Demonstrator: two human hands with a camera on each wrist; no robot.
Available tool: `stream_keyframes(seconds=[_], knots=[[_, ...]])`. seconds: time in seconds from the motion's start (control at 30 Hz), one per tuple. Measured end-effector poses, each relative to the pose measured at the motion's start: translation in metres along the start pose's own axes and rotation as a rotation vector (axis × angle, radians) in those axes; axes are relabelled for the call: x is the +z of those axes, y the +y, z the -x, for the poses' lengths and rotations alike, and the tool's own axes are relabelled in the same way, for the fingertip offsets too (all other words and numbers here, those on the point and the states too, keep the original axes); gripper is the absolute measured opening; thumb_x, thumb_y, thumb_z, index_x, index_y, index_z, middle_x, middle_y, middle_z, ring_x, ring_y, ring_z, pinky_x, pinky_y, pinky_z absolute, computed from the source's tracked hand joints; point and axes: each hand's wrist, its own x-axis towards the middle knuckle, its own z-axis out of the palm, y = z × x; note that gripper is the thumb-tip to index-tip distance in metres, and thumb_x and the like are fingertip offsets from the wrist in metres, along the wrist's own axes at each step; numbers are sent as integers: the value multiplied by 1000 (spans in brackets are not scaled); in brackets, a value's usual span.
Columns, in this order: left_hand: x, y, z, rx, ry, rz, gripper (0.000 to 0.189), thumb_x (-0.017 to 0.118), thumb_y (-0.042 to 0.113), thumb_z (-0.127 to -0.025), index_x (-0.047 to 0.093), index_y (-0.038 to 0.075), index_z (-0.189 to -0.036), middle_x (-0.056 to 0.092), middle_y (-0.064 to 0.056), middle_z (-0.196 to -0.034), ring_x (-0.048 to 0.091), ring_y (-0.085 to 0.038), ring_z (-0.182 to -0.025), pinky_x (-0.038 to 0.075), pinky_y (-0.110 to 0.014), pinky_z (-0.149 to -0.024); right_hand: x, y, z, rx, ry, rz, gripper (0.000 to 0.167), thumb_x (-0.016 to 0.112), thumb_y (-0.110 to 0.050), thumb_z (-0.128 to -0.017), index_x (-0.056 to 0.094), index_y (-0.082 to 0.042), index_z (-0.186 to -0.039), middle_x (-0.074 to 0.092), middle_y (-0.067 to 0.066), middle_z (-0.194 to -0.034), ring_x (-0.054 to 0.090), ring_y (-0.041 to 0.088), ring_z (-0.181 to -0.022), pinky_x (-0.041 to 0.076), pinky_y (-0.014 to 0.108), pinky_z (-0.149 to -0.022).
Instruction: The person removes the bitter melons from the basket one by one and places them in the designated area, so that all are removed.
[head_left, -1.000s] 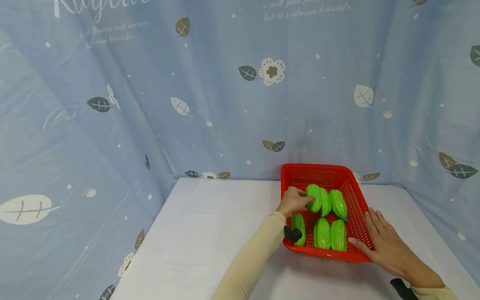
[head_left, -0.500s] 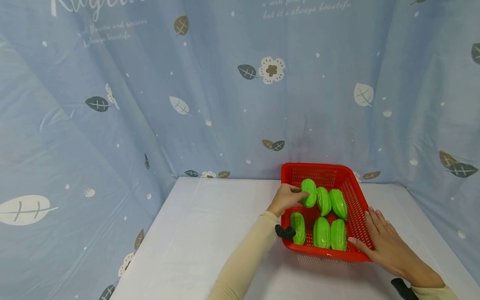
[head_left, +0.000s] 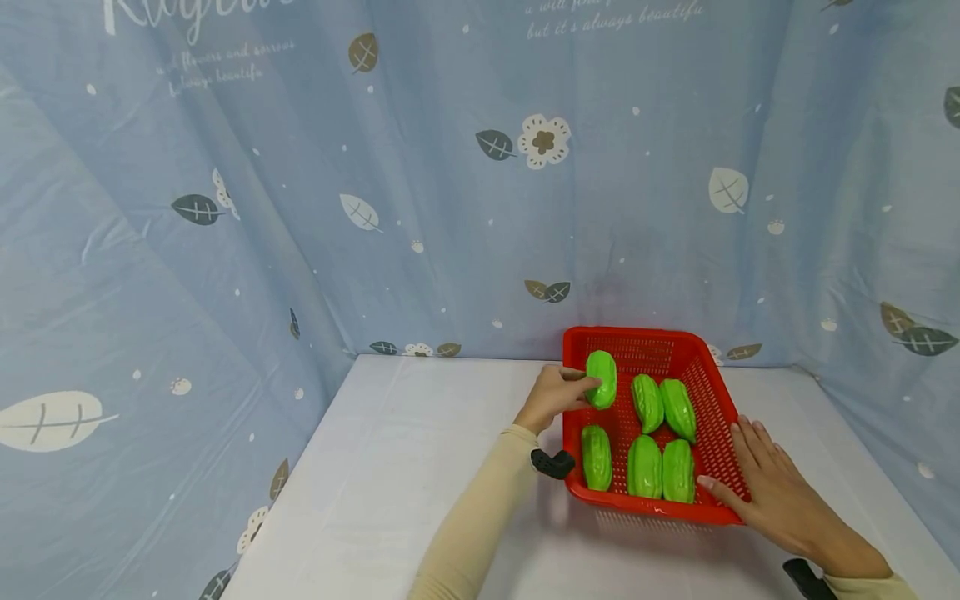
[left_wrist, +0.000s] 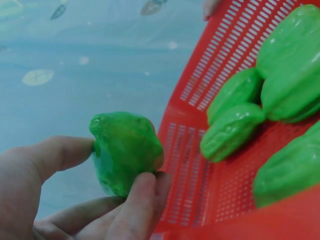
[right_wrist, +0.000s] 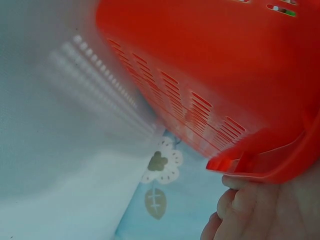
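Observation:
My left hand [head_left: 555, 398] pinches a glossy green ridged fruit [head_left: 602, 380], shaped like a star fruit, between thumb and fingers. It is held upright over the left back part of a red perforated basket [head_left: 626, 340]. In the left wrist view the fruit [left_wrist: 127, 152] shows its lobed end, with the thumb on one side and fingers on the other. My right hand [head_left: 783, 496] rests along the basket's right rim, fingers straight and thumb spread toward the near corner. Inside the basket lie several similar green fruits [head_left: 678, 410], two of them [head_left: 645, 467] side by side near the front.
The basket stands on a white-covered table [head_left: 420, 467], toward its right side. Behind it hangs a blue curtain [head_left: 420, 283] printed with leaves and flowers. One green fruit [head_left: 597, 457] lies by itself at the basket's front left.
My left hand has moved left and slightly back with the green fruit, away from the two fruits it was beside at the back. The right hand has stayed at the rim.

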Motion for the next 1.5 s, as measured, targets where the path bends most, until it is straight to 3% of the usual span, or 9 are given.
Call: stream_keyframes(seconds=[0.23, 0.4, 0.57, 0.73, 0.83, 0.93, 1.17, 1.27, 1.5], knots=[[-12, -1, 4, 18, -14, 18, 41, 78, 25, -93, 72, -4, -122, 77, -10, -106, 78, -18, -88, 65, -32, -83, 1, 0, 1, -1, 4, 8, 106, 53, -61, -100, 10, 17, -158, 8, 42, -165, -6, 54, -157, -15, 67, -125], [-21, -2, 8, 34, -14, 36, 43, 77, 25, -94, 71, -4, -124, 77, -13, -111, 78, -18, -91, 65, -33, -84, 0, -1, 1, 4, -2, 10, 106, 52, -61, -100, 9, 17, -158, 6, 42, -165, -7, 54, -157, -30, 49, -120], [-31, -3, 12, 41, 5, 45, 45, 77, 26, -94, 70, -3, -127, 76, -15, -115, 78, -18, -92, 65, -33, -85, 0, -1, 0, 6, -5, 10, 107, 52, -62, -100, 8, 17, -158, 5, 42, -165, -8, 54, -157, -31, 47, -119], [-43, -6, 18, 56, 30, 59, 44, 77, 25, -94, 71, -3, -127, 76, -17, -116, 78, -19, -92, 65, -33, -83, 0, -1, -1, 2, 3, 20, 108, 53, -62, -99, 9, 17, -158, 7, 42, -165, -6, 55, -156, -36, 31, -111], [-51, -9, 21, 53, 50, 62, 44, 77, 24, -93, 71, -3, -127, 76, -18, -116, 77, -19, -93, 65, -33, -83, 1, -1, -1, 4, 4, 19, 108, 53, -62, -99, 8, 17, -158, 7, 42, -165, -6, 55, -156, -35, 34, -112], [-58, -13, 23, 43, 68, 61, 44, 77, 23, -93, 70, -4, -127, 76, -19, -116, 77, -19, -92, 65, -33, -83, 1, 0, -2, 9, 3, 17, 108, 54, -62, -99, 8, 16, -158, 7, 42, -165, -5, 55, -156, -30, 48, -119], [-71, -25, 28, 31, 83, 62, 47, 77, 25, -93, 69, -4, -129, 74, -19, -121, 77, -18, -93, 65, -35, -87, 0, 0, -3, 14, 2, 14, 109, 53, -63, -98, 8, 16, -159, 7, 42, -165, -5, 55, -156, -8, 71, -125], [-74, -31, 31, 23, 93, 67, 49, 76, 26, -94, 67, -5, -131, 74, -20, -121, 77, -18, -94, 64, -35, -88, 0, 1, -3, 16, -1, 11, 109, 53, -63, -98, 8, 15, -159, 7, 42, -165, -5, 55, -156, -5, 73, -125], [-78, -43, 34, 4, 100, 72, 50, 76, 26, -94, 67, -7, -130, 74, -21, -120, 76, -17, -92, 65, -31, -85, 1, 1, -2, 24, -11, 2, 110, 52, -64, -99, 6, 16, -159, 5, 42, -165, -7, 55, -156, -22, 61, -122]])
